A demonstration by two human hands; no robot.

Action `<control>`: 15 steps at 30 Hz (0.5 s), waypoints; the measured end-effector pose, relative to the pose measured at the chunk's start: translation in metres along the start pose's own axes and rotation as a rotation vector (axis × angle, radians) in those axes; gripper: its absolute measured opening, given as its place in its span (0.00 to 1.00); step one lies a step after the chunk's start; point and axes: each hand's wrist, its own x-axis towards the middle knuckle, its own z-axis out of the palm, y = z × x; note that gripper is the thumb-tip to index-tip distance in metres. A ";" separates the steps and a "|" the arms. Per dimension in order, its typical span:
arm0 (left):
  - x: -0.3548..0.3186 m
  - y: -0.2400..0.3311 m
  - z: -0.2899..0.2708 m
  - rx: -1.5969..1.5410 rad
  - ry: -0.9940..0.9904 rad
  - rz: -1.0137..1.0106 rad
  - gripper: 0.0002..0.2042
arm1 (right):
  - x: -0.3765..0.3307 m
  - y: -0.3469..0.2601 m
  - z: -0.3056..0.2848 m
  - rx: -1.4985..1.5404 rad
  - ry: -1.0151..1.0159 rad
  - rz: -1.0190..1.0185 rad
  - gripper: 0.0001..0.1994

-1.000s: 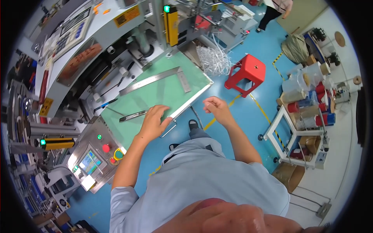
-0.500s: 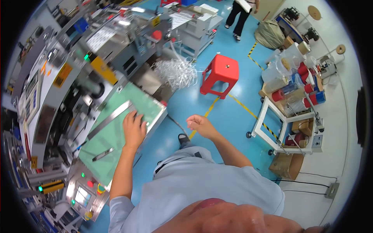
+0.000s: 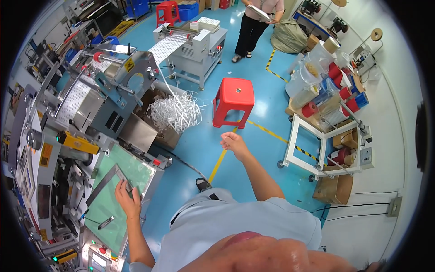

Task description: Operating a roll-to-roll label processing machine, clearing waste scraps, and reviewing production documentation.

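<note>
The green counter (image 3: 141,168) stood at the left. Toward its near end lay a cutter (image 3: 106,222). Beyond, the left hand (image 3: 128,199), the nearer one, hung fingers spread over the square's (image 3: 103,185) short arm, contact unclear; its long arm slanted from the far end back toward the left edge. The right hand (image 3: 234,143), well apart, curled loosely, visibly empty, before a red stool (image 3: 234,93).

Bright, even white light, apparently from overhead, leaves pale glare on the glossy blue floor (image 3: 195,146) around the red stool (image 3: 233,100). The left hand (image 3: 128,199) by the desk's (image 3: 137,170) right edge looks fairly sharp. Fisheye distortion bows the right-hand wall (image 3: 381,174); black fills the corners.
</note>
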 end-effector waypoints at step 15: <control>0.005 0.010 0.007 -0.012 0.010 -0.045 0.19 | 0.028 0.004 -0.044 0.405 0.136 0.027 0.09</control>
